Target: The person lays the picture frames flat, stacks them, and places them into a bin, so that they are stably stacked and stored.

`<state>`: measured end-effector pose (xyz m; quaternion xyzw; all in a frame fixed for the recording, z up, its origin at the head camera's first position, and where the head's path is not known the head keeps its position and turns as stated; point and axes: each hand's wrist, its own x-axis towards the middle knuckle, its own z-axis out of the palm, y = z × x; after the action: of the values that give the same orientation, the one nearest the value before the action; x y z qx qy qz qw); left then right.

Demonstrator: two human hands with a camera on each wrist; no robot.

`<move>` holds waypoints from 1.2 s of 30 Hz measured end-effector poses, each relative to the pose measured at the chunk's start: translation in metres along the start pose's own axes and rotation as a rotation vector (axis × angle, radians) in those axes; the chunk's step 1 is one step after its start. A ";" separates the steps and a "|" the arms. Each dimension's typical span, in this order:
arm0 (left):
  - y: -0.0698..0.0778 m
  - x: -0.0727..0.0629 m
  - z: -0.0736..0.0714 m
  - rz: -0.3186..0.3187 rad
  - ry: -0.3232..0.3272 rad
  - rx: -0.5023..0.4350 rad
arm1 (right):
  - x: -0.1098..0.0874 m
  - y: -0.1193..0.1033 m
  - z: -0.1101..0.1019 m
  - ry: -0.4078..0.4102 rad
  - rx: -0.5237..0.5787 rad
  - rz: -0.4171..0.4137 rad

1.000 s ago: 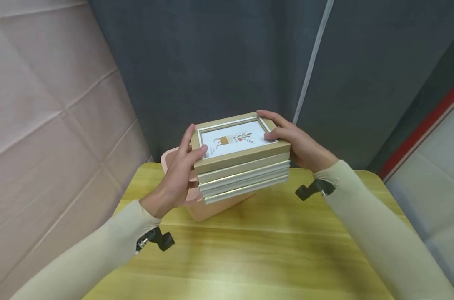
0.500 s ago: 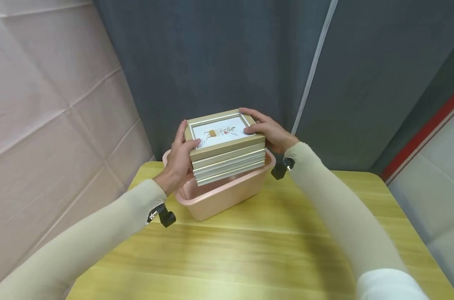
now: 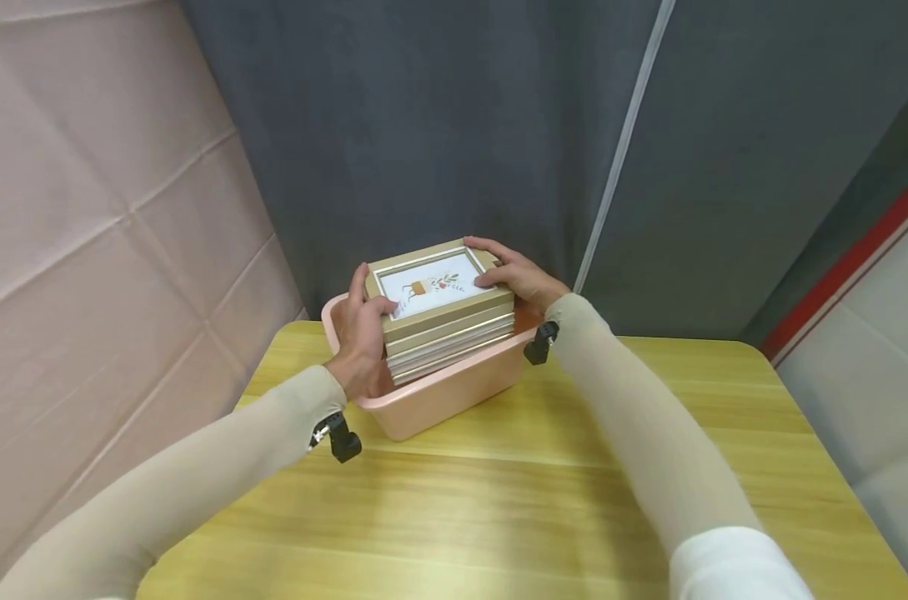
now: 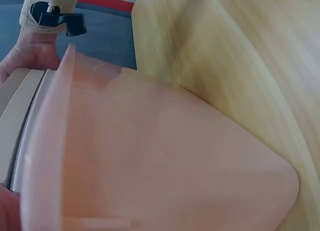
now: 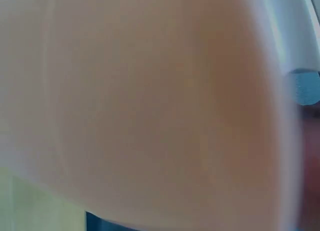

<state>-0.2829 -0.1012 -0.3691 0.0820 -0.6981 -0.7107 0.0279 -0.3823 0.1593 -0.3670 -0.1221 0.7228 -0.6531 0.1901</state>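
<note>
A stack of several picture frames (image 3: 454, 337) is partly inside a pink plastic bin (image 3: 454, 396), its upper frames standing above the rim. The top frame (image 3: 433, 286) is gold-beige and shows a printed deer with leaves. My left hand (image 3: 359, 337) grips the stack's left end, thumb on the top frame. At the right end my right hand (image 3: 517, 275) holds the stack, with its thumb on top as well. In the left wrist view the bin wall (image 4: 165, 156) hides most of the stack. The bin's blurred side (image 5: 140, 116) fills the right wrist view.
The bin stands near the far edge of a yellow wood-grain table (image 3: 499, 500). A dark grey curtain (image 3: 423, 125) hangs behind it. Pale pink sheeting (image 3: 123, 292) borders the left side, and a white panel with a red strip (image 3: 851, 258) stands at the right.
Both hands have moved the picture frame stack left and then down, from above the bin into its opening. The bin has stayed in place, and both hands have kept their hold.
</note>
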 end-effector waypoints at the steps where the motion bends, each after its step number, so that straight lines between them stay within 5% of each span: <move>1: -0.002 0.002 -0.001 -0.004 0.002 0.010 | 0.001 0.003 0.002 0.008 0.023 0.010; 11: -0.022 0.009 -0.012 -0.021 0.073 0.085 | 0.011 0.025 0.023 0.040 0.036 0.035; 21: -0.023 0.010 -0.012 -0.059 0.117 0.183 | 0.021 0.030 0.027 0.036 -0.030 -0.020; 29: -0.023 0.007 -0.007 -0.074 0.130 0.229 | 0.018 0.029 0.028 0.026 -0.052 0.068; 36: -0.026 0.011 -0.006 -0.176 -0.029 0.276 | 0.020 0.027 0.028 0.025 -0.030 0.122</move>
<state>-0.2906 -0.1085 -0.3954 0.1357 -0.7795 -0.6089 -0.0564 -0.3862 0.1282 -0.3979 -0.0725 0.7410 -0.6308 0.2186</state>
